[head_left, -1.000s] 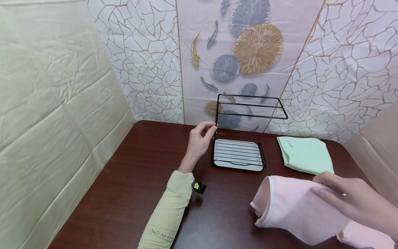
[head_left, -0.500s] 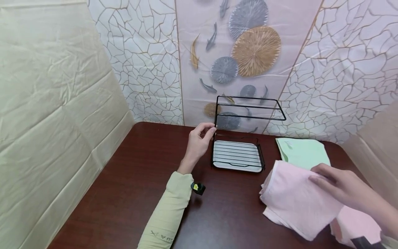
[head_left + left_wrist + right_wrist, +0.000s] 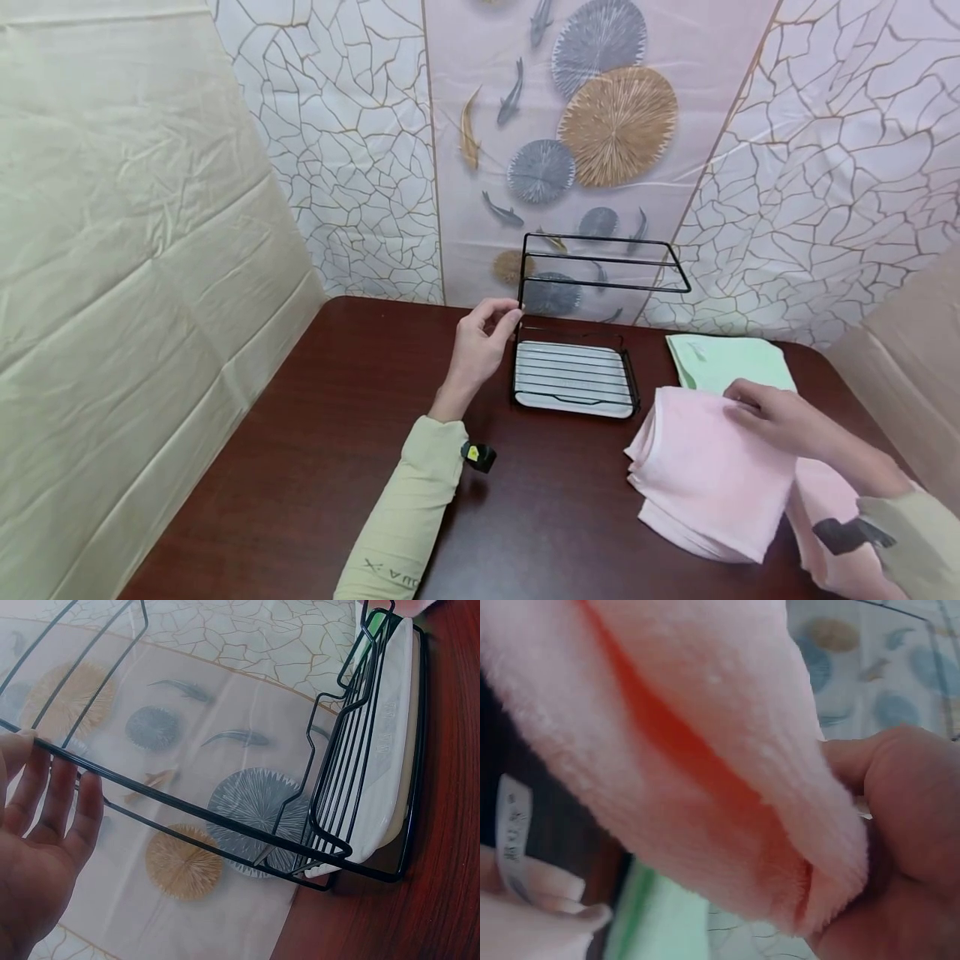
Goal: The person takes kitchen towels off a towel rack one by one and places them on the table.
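Note:
A small two-level black wire rack point(image 3: 606, 285) stands toward the back of the table, with a white tray point(image 3: 573, 379) under its lower wires. My left hand point(image 3: 478, 346) pinches the rack's left upright; the left wrist view shows the fingers point(image 3: 88, 806) curled at the black wire. In my right hand point(image 3: 783, 421) is a folded pink towel point(image 3: 708, 479), pinched by its upper right edge and hanging over the table. Close up in the right wrist view, its fluffy layers part in a fold. A second pink towel point(image 3: 821, 492) lies partly hidden behind the right forearm.
A folded light green towel point(image 3: 738, 360) lies at the back right, partly covered in this view by the pink one. Patterned sheets point(image 3: 360, 167) hang behind the dark brown table point(image 3: 315, 467), and plain beige sheets point(image 3: 135, 275) close off the sides.
My right hand has turned and drawn slightly left and up, the pink towel swinging to hang more upright and overlap the green one. My left hand keeps its place on the rack.

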### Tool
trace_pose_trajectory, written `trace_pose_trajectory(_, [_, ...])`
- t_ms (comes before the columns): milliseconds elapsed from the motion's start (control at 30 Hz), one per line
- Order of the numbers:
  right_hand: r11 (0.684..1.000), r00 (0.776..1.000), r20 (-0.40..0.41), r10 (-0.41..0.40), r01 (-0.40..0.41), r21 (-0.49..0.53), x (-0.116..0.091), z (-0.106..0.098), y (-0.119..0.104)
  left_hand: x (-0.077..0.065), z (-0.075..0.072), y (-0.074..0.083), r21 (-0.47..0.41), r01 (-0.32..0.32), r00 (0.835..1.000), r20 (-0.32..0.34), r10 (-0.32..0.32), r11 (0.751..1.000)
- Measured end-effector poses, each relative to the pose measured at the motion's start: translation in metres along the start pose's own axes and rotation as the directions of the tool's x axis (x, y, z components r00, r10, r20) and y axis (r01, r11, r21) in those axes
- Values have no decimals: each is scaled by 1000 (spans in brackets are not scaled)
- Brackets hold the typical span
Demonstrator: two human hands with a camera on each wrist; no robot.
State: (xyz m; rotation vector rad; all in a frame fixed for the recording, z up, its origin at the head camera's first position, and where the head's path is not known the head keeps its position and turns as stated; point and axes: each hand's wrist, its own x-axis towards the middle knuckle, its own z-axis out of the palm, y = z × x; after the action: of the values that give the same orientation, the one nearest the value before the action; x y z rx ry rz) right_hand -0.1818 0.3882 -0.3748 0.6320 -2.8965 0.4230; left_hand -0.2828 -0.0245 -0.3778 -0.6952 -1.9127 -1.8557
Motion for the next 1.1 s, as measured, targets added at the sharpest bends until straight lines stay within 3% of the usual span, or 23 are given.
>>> trace_pose_trajectory(167, [996, 986, 165, 13, -28, 90, 8, 18, 15, -1, 0, 0, 8, -8, 1000, -2, 8, 1000])
trace_pose_trajectory(300, [995, 975, 221, -15, -8, 101, 7, 33, 23, -2, 1, 0, 10, -11, 1000, 9, 11, 1000])
trace_pose_trajectory(567, [968, 951, 228, -207, 166, 185, 6, 43, 16, -2, 2, 2, 10, -6, 1000, -3, 6, 1000])
trace_pose_trajectory(833, [963, 952, 163, -259, 240, 125, 15, 41, 21, -2, 1, 2, 11, -2, 1000, -6, 2, 1000])
trace_pose_trajectory(1000, [937, 932, 104, -348, 342, 73, 23, 45, 30, 0, 1, 1, 18, -10, 1000, 0, 10, 1000])
trace_pose_trajectory(1100, [936, 931, 101, -350, 343, 78, 24, 48, 32, 0, -1, 4, 46, -5, 1000, 21, 4, 999])
